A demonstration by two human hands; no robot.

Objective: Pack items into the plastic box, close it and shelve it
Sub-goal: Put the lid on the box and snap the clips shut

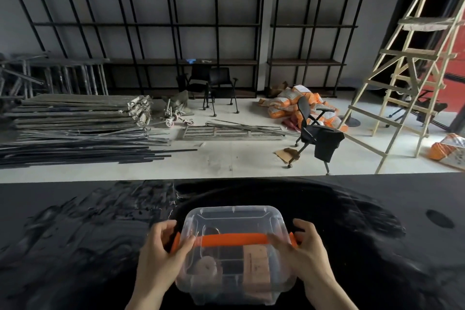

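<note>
Gripping a clear plastic box [234, 254] at both ends, lid on, orange handle [232, 238] lying across the top; box sits on black table [75, 246] right in front of the person.

Left hand [164, 257] & right hand [305, 251] are each curled around an orange side latch, thumbs on the lid. Inside: a pale roll, a tan carton, other bits unclear. Likely light, stiff but smooth-walled w/ loose contents, so carrying by the ends or under the base, kept level, looks safest.
</note>
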